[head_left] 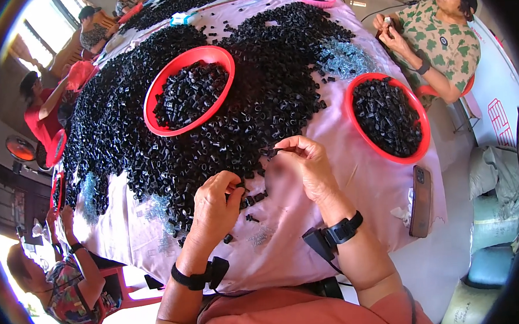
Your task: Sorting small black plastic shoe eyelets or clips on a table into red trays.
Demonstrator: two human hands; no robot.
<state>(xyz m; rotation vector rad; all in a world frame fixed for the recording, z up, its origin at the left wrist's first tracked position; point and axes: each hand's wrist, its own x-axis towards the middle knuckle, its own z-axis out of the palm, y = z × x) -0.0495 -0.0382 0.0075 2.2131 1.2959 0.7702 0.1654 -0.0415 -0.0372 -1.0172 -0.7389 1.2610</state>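
Over the near edge of a big heap of small black plastic parts point(234, 134), both my hands are at work. My left hand point(215, 205) is closed, thumb and fingers pinched around a small black part point(241, 187) that shows only in part. To its right, my right hand point(308, 166) pinches another small black plastic part point(269, 152) between thumb and fingertips. Several loose black parts point(254, 198) lie on the pink cloth just beneath and between the hands. A black band with a small box sits on each wrist.
A red basin point(149, 112) of black parts rests on the heap; another red basin point(425, 131) stands at right. Near it lies a phone point(420, 200). Clear bluish bits point(345, 58) are piled at far right. Other people sit around the cloth-covered table point(363, 233); sacks point(497, 220) stand at right.
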